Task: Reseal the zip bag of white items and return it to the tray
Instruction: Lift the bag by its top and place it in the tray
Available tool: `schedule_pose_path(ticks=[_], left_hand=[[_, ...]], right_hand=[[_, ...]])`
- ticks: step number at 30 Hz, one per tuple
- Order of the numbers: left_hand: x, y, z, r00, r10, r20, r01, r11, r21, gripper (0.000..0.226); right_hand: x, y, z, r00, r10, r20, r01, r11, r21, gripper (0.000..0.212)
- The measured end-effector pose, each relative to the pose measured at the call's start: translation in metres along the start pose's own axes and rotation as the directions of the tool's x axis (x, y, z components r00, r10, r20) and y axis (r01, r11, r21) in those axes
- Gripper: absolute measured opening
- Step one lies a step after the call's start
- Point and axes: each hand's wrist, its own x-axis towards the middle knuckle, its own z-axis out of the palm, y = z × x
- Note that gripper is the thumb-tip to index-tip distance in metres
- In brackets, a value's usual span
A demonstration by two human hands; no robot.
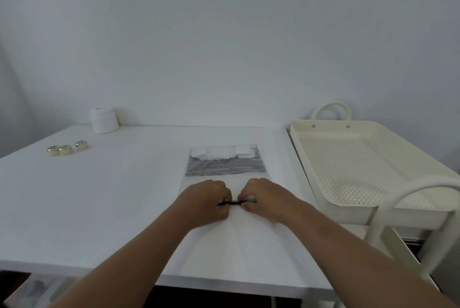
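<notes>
A clear zip bag [225, 178] lies flat on the white table [99, 195], its far end holding several white items [224, 152] and a striped cloth [225, 167]. At the bag's near end runs its dark zip strip [230, 203]. My left hand [205, 199] and my right hand [263, 198] sit side by side on that end, fingers pinched on the strip, almost touching each other. The cream perforated tray [353, 165] stands to the right of the table and holds nothing that I can see.
A white roll [104, 120] stands at the table's back left by the wall. Three small gold caps [66, 149] sit at the left. The tray belongs to a cart with curved handles [408, 198]. A bin shows under the table's front edge.
</notes>
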Motion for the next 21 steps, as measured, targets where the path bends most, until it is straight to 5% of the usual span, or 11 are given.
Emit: schedule_pose_path(ticks=[4,8,21], left_hand=[[0.007,0.009,0.001,1.0,-0.024,-0.016,0.026,0.994,0.11,0.019],[0.019,0.003,-0.026,0.99,-0.08,-0.119,0.075,0.996,-0.042,0.013],[0.11,-0.004,-0.236,0.99,-0.079,-0.116,0.06,0.986,-0.154,0.006]], right_hand=[[-0.002,-0.005,0.004,0.991,-0.022,-0.134,0.001,0.988,-0.154,0.023],[0.006,-0.005,-0.024,0.97,0.02,-0.24,-0.038,0.997,-0.072,0.023],[0.046,-0.03,-0.234,0.919,0.066,-0.388,-0.102,0.992,-0.072,0.016]])
